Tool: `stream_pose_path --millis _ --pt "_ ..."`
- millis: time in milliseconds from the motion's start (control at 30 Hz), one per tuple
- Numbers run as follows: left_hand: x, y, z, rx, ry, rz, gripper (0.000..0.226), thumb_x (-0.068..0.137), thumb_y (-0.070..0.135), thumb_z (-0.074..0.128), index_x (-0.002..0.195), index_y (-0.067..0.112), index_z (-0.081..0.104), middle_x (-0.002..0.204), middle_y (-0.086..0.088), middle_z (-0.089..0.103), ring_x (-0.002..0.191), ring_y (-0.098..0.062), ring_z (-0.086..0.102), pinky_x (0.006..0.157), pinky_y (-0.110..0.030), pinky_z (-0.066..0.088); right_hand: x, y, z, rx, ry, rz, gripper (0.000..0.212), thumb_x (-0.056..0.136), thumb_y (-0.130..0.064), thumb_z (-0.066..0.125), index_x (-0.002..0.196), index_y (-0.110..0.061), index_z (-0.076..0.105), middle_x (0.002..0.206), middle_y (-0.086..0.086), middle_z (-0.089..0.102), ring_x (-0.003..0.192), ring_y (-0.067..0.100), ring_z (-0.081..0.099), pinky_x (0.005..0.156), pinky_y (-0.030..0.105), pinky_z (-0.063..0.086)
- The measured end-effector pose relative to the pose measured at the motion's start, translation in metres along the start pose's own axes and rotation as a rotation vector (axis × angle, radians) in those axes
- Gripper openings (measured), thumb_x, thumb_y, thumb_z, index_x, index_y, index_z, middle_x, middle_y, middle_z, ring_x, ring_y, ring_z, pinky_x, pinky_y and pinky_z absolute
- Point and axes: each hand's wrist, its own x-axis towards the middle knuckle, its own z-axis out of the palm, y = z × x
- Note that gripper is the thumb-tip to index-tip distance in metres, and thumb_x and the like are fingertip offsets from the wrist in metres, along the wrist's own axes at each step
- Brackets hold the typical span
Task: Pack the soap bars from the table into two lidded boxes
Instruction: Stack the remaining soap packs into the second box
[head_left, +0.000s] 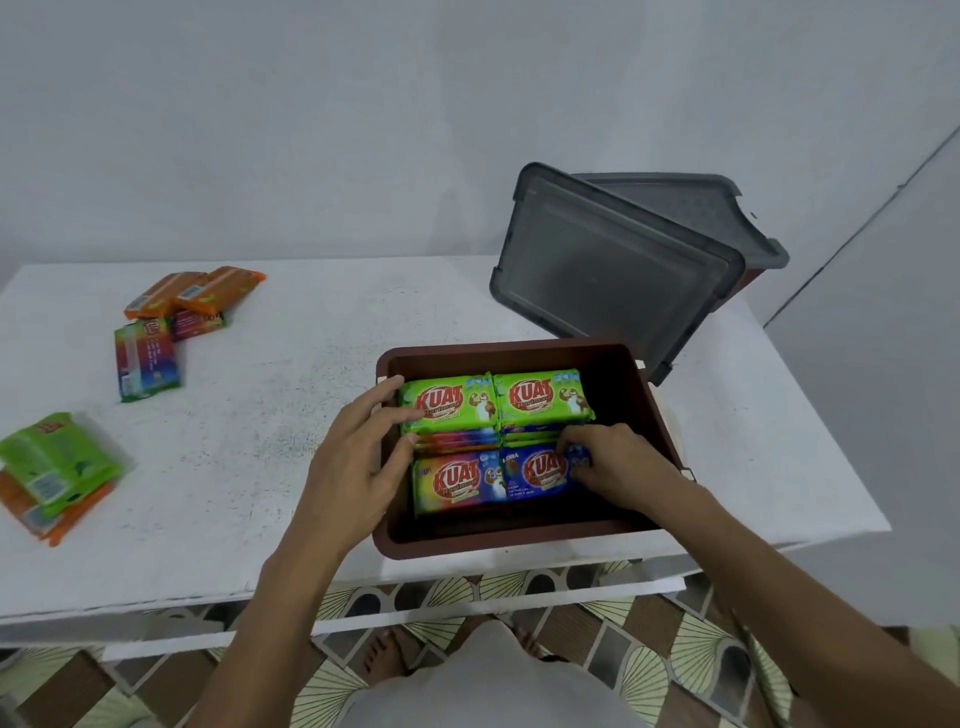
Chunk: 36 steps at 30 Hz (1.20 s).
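Observation:
An open brown box (644, 395) stands at the table's near right and holds stacked soap bars. Two green bars (452, 402) lie at the back of it, and two blue and rainbow bars (457, 480) lie at the front. My left hand (358, 457) reaches over the box's left rim, its fingers touching the left green bar. My right hand (613, 462) pinches the right end of the blue bar (540, 470) inside the box. Loose bars stay on the table: an orange pair (192, 293), a rainbow bar (148, 358), and a green and orange pile (52, 467).
A grey lid (613, 270) leans against a second box (727, 218) with a grey lid at the back right. The white table (270, 415) ends near my body, over a patterned floor. A pale wall stands behind.

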Motion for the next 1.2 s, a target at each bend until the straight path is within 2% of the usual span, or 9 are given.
stream_pose_path --millis 167,300,367,433,533,733,867,1000,1200 --pt "-0.003 0.002 -0.001 0.000 -0.001 0.012 0.030 0.093 0.036 0.048 0.115 0.025 0.065 0.148 0.010 0.041 0.134 -0.004 0.036 0.102 -0.022 0.033 -0.008 -0.018 -0.026 -0.004 0.072 -0.004 0.030 0.097 -0.031 0.054 0.126 -0.032 0.058 0.132 0.000 0.059 0.109 0.019 0.062 0.086 0.033 0.056" --pt "-0.008 -0.009 -0.013 -0.067 0.016 -0.040 0.024 0.096 0.041 0.052 0.116 0.033 0.063 0.145 0.018 0.042 0.132 0.001 0.036 0.100 -0.012 0.029 -0.003 -0.064 -0.053 0.131 0.177 -0.129 0.025 0.097 -0.034 0.052 0.120 -0.034 0.061 0.112 -0.004 0.069 0.083 0.007 0.065 0.070 0.030 0.057" --pt "-0.012 -0.022 -0.026 -0.180 0.061 -0.125 0.022 0.095 0.033 0.057 0.116 0.034 0.063 0.137 0.023 0.049 0.126 0.006 0.043 0.098 -0.016 0.039 0.010 -0.097 -0.060 0.160 0.212 -0.209 0.026 0.097 -0.032 0.054 0.122 -0.032 0.061 0.104 -0.008 0.068 0.075 0.001 0.061 0.067 0.025 0.053" --pt "-0.018 -0.038 -0.044 -0.227 0.132 -0.201 0.024 0.094 0.028 0.059 0.118 0.030 0.063 0.127 0.024 0.057 0.118 0.004 0.052 0.094 -0.023 0.048 0.027 -0.131 -0.062 0.185 0.261 -0.292 0.026 0.096 -0.029 0.055 0.121 -0.030 0.061 0.099 -0.006 0.071 0.073 0.007 0.064 0.071 0.029 0.054" --pt "-0.027 -0.071 -0.074 -0.146 0.251 -0.325 0.022 0.093 0.026 0.061 0.115 0.028 0.064 0.118 0.018 0.063 0.108 0.000 0.058 0.089 -0.028 0.052 0.061 -0.182 -0.051 0.203 0.274 -0.421 0.026 0.095 -0.029 0.054 0.121 -0.031 0.060 0.098 -0.004 0.071 0.079 0.013 0.067 0.078 0.033 0.056" --pt "-0.036 -0.137 -0.137 0.215 0.470 -0.665 0.021 0.091 0.027 0.061 0.111 0.021 0.064 0.118 -0.002 0.062 0.110 -0.024 0.056 0.081 -0.036 0.045 0.131 -0.298 -0.007 0.065 0.148 -0.674 0.039 0.098 -0.027 0.049 0.137 -0.026 0.048 0.122 0.008 0.059 0.104 0.025 0.061 0.092 0.037 0.048" --pt "-0.034 -0.183 -0.165 0.456 0.364 -0.898 0.051 0.086 0.042 0.064 0.128 0.014 0.054 0.130 -0.016 0.049 0.114 -0.038 0.048 0.086 -0.047 0.045 0.171 -0.370 0.029 -0.126 0.031 -0.747 0.049 0.099 -0.022 0.045 0.147 -0.028 0.036 0.148 0.013 0.035 0.115 0.033 0.055 0.093 0.039 0.047" --pt "-0.019 -0.213 -0.172 0.518 0.270 -1.006 0.067 0.083 0.061 0.058 0.135 0.020 0.044 0.131 -0.014 0.044 0.115 -0.035 0.048 0.083 -0.046 0.048 0.204 -0.425 0.060 -0.278 -0.093 -0.727 0.057 0.097 -0.013 0.040 0.147 -0.040 0.032 0.161 0.015 0.001 0.122 0.037 0.048 0.093 0.041 0.048" --pt "-0.002 -0.230 -0.180 0.508 0.197 -1.085 0.070 0.077 0.064 0.061 0.134 0.029 0.043 0.124 -0.009 0.036 0.112 -0.031 0.045 0.080 -0.042 0.049 0.228 -0.455 0.083 -0.437 -0.099 -0.692 0.059 0.091 -0.015 0.053 0.144 -0.034 0.037 0.160 0.016 -0.008 0.133 0.047 0.027 0.097 0.046 0.047"
